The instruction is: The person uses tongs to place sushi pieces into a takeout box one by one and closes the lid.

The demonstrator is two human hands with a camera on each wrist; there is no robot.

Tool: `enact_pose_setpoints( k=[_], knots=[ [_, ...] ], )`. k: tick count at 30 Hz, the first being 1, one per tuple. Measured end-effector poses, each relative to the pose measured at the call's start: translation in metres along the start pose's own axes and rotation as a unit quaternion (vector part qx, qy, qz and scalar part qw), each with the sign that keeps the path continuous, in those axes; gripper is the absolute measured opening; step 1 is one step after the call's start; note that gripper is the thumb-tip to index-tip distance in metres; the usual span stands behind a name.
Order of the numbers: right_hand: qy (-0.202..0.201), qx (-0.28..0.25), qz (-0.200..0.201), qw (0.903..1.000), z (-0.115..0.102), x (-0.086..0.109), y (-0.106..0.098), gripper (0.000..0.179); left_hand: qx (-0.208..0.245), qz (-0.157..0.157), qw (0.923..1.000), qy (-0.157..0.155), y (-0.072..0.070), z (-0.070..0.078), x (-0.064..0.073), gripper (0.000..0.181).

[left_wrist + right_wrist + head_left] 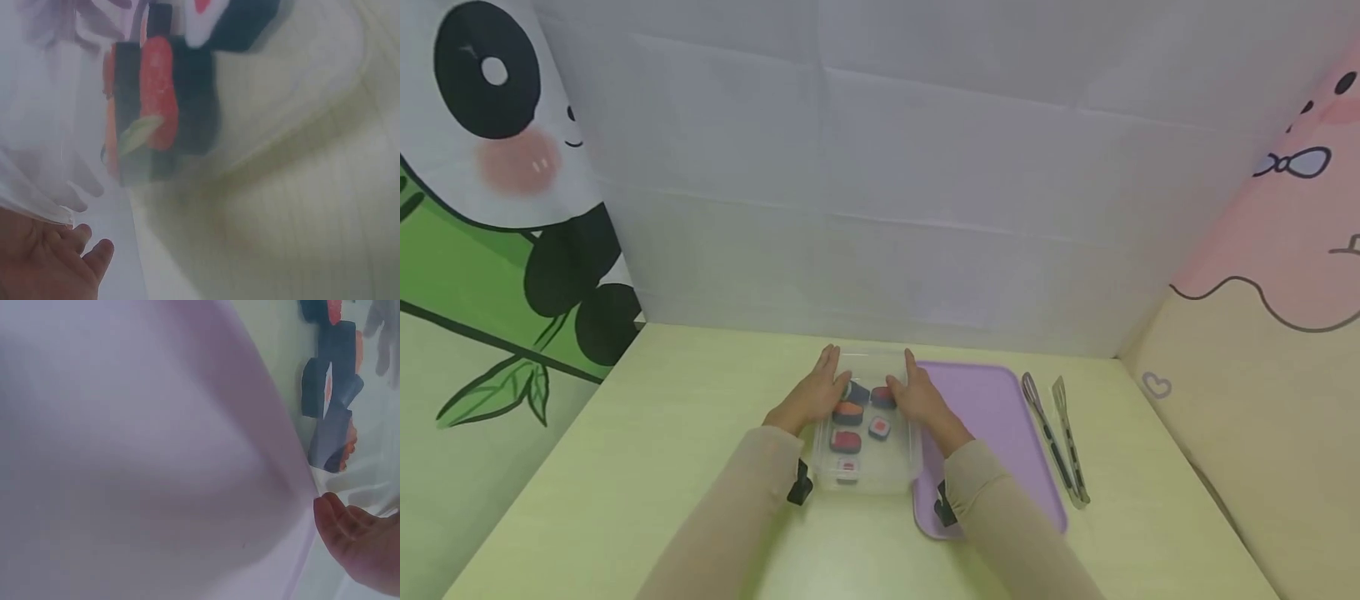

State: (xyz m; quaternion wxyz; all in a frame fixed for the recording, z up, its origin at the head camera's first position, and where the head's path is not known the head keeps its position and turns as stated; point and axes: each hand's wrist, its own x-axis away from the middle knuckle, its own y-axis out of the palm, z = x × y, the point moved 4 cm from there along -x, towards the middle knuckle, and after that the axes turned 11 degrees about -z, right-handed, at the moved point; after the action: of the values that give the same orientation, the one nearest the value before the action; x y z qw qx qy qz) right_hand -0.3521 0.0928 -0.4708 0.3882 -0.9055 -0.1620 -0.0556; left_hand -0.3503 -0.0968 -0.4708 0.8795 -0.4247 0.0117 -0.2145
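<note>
A clear plastic box [891,467] with a see-through top lies in front of me, several toy sushi pieces inside it. Among them are a roll with an orange top [847,412] and one with a red top [846,442]. My left hand [811,398] holds the box's left side, thumb over the top and fingers along the edge. On the opposite side, my right hand [925,400] holds it the same way. The left wrist view shows left fingertips [99,257] beside the clear rim; the right wrist view shows right fingertips [328,506] at the box's side.
A purple tray [985,408] lies right beside the box, partly under my right forearm. Metal tongs [1078,475] with black grips lie spread to the right of the tray. A pale wall [880,208] stands along the table's far edge, with printed side panels left and right.
</note>
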Motion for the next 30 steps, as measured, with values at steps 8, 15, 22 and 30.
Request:
enact_pose_setpoints(
  k=[8,15,22,30],
  knots=[
    [-0.053,-0.012,-0.020,0.9983,0.006,0.005,-0.017,0.070,0.075,0.012,0.9970,0.016,-0.004,-0.021,-0.002,0.069],
    [-0.024,0.147,0.039,0.9881,0.034,0.030,-0.051,0.070,0.044,0.074,0.9962,-0.016,-0.029,-0.048,0.035,0.072],
    [-0.006,0.255,0.060,0.9651,0.053,0.053,-0.060,0.071,-0.135,0.094,0.9856,-0.036,-0.028,-0.054,0.073,0.070],
    [-0.003,0.307,0.057,0.9500,0.065,0.065,-0.049,0.073,-0.164,0.091,0.9811,-0.049,-0.011,-0.054,0.092,0.068]
  ],
)
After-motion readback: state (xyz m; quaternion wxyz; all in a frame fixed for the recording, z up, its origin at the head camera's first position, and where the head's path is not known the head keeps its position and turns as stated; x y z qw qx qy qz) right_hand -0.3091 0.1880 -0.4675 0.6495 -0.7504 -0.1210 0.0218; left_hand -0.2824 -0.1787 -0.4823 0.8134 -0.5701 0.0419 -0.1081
